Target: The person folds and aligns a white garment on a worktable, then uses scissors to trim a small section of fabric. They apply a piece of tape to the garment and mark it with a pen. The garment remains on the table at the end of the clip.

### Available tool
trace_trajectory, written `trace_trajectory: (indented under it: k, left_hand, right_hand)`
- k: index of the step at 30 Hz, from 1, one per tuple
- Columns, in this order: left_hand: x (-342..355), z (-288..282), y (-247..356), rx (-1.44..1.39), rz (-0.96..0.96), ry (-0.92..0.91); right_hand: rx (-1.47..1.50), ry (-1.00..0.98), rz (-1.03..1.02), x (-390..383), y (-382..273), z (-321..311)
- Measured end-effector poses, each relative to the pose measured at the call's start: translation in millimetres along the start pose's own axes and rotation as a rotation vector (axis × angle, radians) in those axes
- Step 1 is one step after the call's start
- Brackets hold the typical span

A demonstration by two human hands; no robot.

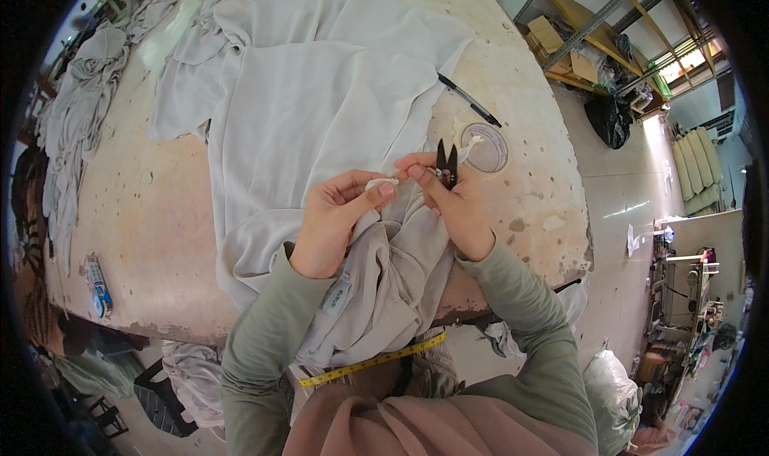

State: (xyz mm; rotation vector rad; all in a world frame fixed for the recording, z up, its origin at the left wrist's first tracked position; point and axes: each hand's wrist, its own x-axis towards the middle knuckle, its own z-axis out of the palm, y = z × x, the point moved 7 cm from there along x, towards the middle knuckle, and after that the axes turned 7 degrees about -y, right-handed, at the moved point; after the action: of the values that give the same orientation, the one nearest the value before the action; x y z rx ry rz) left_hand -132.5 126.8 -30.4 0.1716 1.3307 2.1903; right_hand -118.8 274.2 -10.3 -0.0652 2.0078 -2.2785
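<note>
A pale grey garment (320, 95) lies spread over the table, and its near part is gathered up in front of me. My left hand (332, 219) is closed, pinching a bit of its cloth between thumb and fingers. Close beside it, my right hand (463, 211) is closed too, with black thread snips (445, 166) tucked in it, blades pointing away from me and apart. Its thumb and forefinger meet at the cloth by the left fingertips; what they pinch is too small to make out. A small white label (336, 294) shows on the gathered cloth near my left wrist.
Right of the garment lie a black pen (470, 101) and a tape roll (506, 153). A yellow tape measure (372, 361) hangs across my lap. At the table's left are a small blue box (98, 286) and more grey cloth (80, 111). Shelves (585, 23) stand beyond the right edge.
</note>
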Motion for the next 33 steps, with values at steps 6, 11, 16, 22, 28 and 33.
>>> trace_trajectory:
  k: [6,11,16,22,28,33]
  left_hand:
    - [0.0,0.9,-0.1,-0.041,0.030,0.013]
    - [-1.1,3.2,11.4,0.239,0.189,0.022]
    - [-3.5,2.9,20.4,0.436,0.231,0.011]
    - [-1.2,-2.3,19.1,0.215,0.113,0.015]
    - [-1.0,-6.1,13.2,-0.005,0.013,0.028]
    - [-1.7,-6.7,19.7,0.037,0.072,0.063]
  right_hand:
    - [-0.360,-0.002,-0.219,-4.6,-18.4,1.9]
    - [-0.469,-0.023,-0.333,-2.7,-19.2,11.5]
    - [0.027,-0.202,0.152,-2.7,14.7,7.5]
    - [-0.737,0.428,-0.107,2.9,-25.9,-69.6]
    - [-1.345,0.642,0.298,0.2,-13.5,-217.1]
    - [-1.616,0.818,0.200,-2.0,-11.8,-223.4]
